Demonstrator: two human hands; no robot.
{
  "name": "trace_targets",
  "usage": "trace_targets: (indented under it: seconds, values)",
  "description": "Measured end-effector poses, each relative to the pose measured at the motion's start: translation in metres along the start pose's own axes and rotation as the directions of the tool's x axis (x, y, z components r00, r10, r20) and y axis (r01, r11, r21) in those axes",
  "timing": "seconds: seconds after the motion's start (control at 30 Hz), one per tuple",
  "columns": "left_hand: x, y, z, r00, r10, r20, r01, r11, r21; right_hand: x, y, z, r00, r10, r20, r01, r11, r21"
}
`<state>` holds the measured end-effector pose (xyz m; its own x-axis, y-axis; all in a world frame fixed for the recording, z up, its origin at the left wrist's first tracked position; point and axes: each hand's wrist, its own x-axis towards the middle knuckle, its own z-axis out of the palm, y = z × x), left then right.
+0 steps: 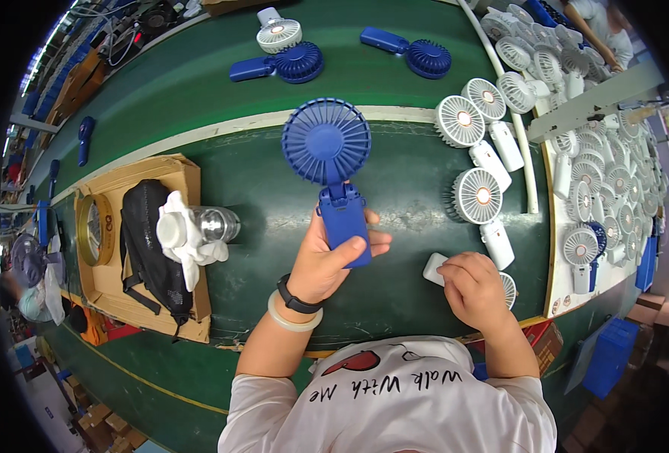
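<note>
Your left hand (327, 260) wraps the smooth plastic handle of the blue handheld fan (333, 170), held upright above the green worktop's (395, 189) near edge, round ribbed grille pointing away. Your right hand (474, 291) closes on a white fan (434, 268).

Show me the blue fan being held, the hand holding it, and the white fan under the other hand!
blue fan (327, 142), head view, on its round grille.
left hand (325, 260), head view, on the palm.
white fan (434, 268), head view, on its white handle end.
</note>
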<state>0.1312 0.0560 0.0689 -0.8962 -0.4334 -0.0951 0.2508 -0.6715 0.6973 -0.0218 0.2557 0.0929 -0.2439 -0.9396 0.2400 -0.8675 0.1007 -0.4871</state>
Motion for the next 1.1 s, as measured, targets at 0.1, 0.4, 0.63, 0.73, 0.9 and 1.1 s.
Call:
trace_targets:
  seconds: [0.1,0.4,0.63,0.73,0.9,1.1]
  values:
    - [0.009,-0.009,-0.011,0.985,0.075,0.157,-0.061,0.994,-0.094,-0.016,-0.002,-0.002,0.988,0.154,-0.021,-0.155,0.985,-0.08]
    - [0.007,-0.009,0.001,0.993,0.11,0.031,-0.113,0.905,0.409,-0.033,-0.025,-0.006,0.783,0.552,0.286,-0.331,0.76,-0.559]
    - [0.034,0.009,0.006,0.985,0.146,-0.088,-0.127,0.974,0.188,-0.017,-0.035,0.004,0.92,0.082,0.383,0.1,0.896,-0.432]
    - [0.049,0.011,-0.004,0.97,0.221,-0.099,-0.195,0.957,0.216,0.009,-0.021,0.011,0.895,-0.231,0.382,0.325,0.924,-0.2]
    - [0.067,0.006,-0.015,0.945,0.275,-0.18,-0.233,0.947,0.221,0.087,0.013,-0.013,0.827,-0.418,0.376,0.281,0.887,0.366]
    - [0.072,0.014,-0.034,0.948,0.231,-0.219,-0.203,0.969,0.142,0.247,0.1,0.02,1.0,-0.019,-0.009,0.021,0.958,0.285]
